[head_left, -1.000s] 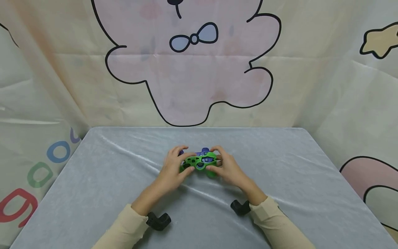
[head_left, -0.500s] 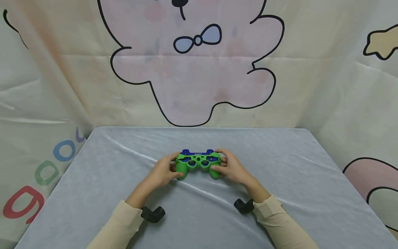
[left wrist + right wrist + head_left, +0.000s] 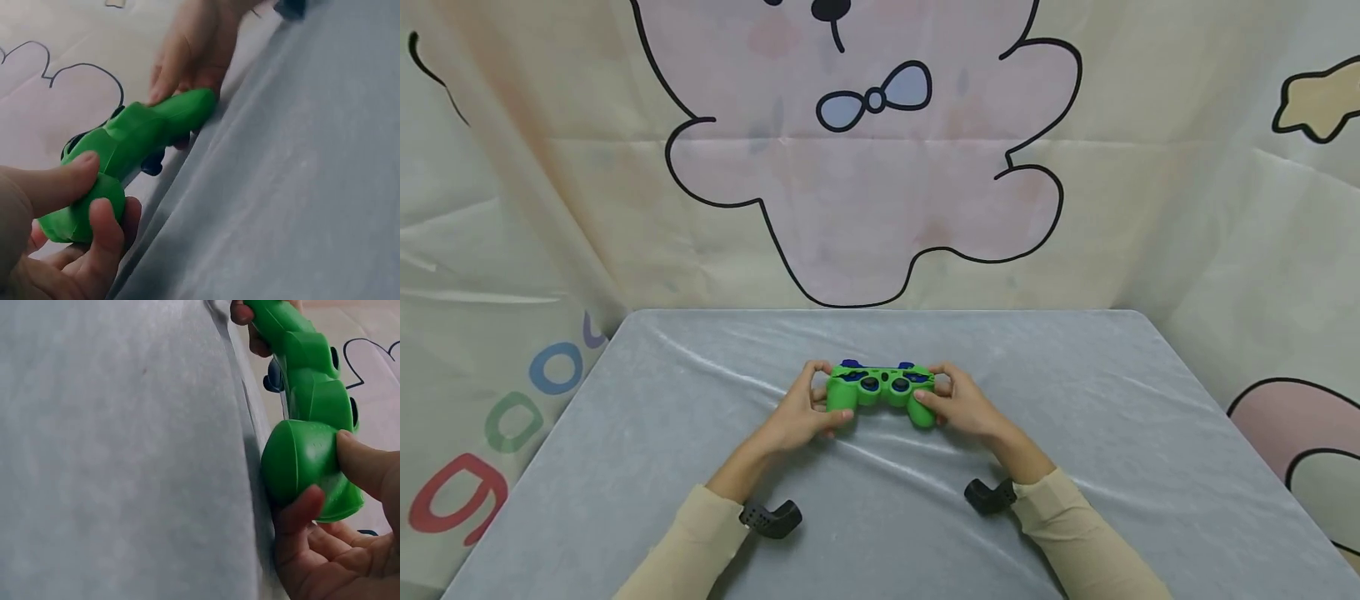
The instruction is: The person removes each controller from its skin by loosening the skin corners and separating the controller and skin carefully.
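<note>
A blue game controller wears a green rubbery cover; its sticks and buttons show through the openings. My left hand grips the left handle, thumb on the near side and fingers around the far side. The right handle lies between the thumb and fingers of my right hand. In the left wrist view the green cover wraps the near handle, and a dark trigger sticks out below. The right wrist view shows the rounded handle end of the cover, pinched between thumb and curled fingers.
A table with a wrinkled grey-blue cloth lies under the hands. Black wrist devices stick out from both cuffs. A cartoon-printed curtain hangs behind and at both sides.
A second ago the cover sat askew, with more blue showing at its right side, and my left hand reached over it. Both hands now hold the handles, and the controller tilts slightly differently.
</note>
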Demonstrator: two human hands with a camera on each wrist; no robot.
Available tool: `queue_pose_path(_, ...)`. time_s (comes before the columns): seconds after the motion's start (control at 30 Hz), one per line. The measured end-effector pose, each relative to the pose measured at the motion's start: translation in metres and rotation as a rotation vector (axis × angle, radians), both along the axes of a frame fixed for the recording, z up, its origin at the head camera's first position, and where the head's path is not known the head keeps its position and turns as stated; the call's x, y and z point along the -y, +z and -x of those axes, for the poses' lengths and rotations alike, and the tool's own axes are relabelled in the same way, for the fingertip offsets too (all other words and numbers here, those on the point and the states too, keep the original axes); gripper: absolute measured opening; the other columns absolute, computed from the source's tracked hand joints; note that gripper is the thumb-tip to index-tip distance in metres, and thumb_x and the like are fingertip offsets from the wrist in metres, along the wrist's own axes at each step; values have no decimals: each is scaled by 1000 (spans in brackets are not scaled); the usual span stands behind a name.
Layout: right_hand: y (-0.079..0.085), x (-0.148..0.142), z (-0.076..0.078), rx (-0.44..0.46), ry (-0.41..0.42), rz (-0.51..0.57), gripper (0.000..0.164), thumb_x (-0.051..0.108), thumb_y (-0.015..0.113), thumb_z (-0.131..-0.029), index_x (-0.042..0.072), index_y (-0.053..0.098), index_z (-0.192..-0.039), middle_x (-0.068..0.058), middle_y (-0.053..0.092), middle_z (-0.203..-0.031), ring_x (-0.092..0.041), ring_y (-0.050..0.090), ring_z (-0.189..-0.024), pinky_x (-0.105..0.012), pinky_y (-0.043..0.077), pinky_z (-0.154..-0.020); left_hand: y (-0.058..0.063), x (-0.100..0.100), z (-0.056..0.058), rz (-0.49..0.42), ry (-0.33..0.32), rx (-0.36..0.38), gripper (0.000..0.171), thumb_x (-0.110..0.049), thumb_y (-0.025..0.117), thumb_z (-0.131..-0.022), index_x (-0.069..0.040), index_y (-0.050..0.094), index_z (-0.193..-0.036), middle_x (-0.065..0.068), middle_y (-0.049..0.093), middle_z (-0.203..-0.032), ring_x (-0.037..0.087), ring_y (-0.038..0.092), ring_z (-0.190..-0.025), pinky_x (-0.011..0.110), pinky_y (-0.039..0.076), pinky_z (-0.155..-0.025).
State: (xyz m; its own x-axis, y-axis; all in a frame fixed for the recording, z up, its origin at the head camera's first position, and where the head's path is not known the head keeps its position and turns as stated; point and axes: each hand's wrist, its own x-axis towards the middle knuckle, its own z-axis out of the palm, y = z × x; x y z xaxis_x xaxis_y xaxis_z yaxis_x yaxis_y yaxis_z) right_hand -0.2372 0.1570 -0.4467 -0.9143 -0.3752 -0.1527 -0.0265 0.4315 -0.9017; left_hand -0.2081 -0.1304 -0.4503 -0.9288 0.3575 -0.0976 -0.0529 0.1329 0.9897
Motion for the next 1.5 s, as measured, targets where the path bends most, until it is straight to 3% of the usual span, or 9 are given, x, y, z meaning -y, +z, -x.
queue_pose_path(0.13,2,1,-1,17,11,-14,54,19,57,-104,-5,31,-145,1,55,-66,-14,50,-59,-26,46,-62,-3,-3,-2,-59,46,60,47,0,72,-90,-6,36,-120,16,71,-106,13,62,-66,22,52,-55)
queue_pose_path(0.3,4,2,-1,54,31,8,52,21,54,-106,-2,29,-145,2,62,-70,-11,51,-57,-25,47,-61,-1,-3,-3,-145,84,95,29,-1,71,-92,-6,44,-102,5,69,-95,12,65,-69,21,54,-54)
queue_pose_path(0.57,9,0,-1,92,40,120,46,16,52,-106,-1,28,-142,1,66,-75,-9,56,-54,-24,52,-57,11,-11,-7,-180,146,71,30,6,66,-93,-8,41,-83,4,61,-92,13,68,-70,24,60,-59)
queue_pose_path(0.73,7,-2,-1,170,25,207,41,23,48,-108,4,27,-138,-1,68,-78,-11,62,-59,-23,53,-57,10,-10,-7,-221,126,63,26,4,63,-96,-4,43,-110,15,67,-107,17,72,-77,27,62,-67)
queue_pose_path(0.87,6,-2,2,270,-24,287,35,33,43,-110,10,30,-132,-5,65,-88,-10,65,-67,-19,51,-57,9,-6,-5,-304,34,108,64,3,60,-98,-8,25,-150,37,54,-134,20,75,-94,29,61,-84)
queue_pose_path(0.93,6,-2,3,305,-50,314,33,36,43,-109,13,30,-130,-6,62,-91,-9,64,-67,-18,49,-57,10,-5,-5,-354,25,154,76,1,60,-99,-10,17,-160,37,45,-145,18,74,-102,26,59,-89)
queue_pose_path(1.03,7,-1,3,327,-74,349,30,34,44,-109,15,31,-128,-7,64,-97,-9,62,-68,-17,46,-57,12,-7,-4,-418,84,212,73,-3,58,-101,-9,19,-162,28,47,-148,12,73,-102,18,58,-86)
queue_pose_path(1.23,7,5,-1,365,-38,411,44,27,56,-105,15,23,-131,-7,71,-106,-9,59,-69,-15,45,-56,11,-10,-3,-452,219,265,63,-6,55,-103,-4,27,-159,2,65,-126,4,73,-92,11,54,-71)
queue_pose_path(1.5,5,14,-4,409,25,419,42,27,54,-106,12,24,-130,1,67,-90,-7,56,-64,-14,41,-52,8,-9,-2,-445,260,251,62,-10,56,-103,-4,27,-158,4,50,-142,2,62,-92,14,48,-71)
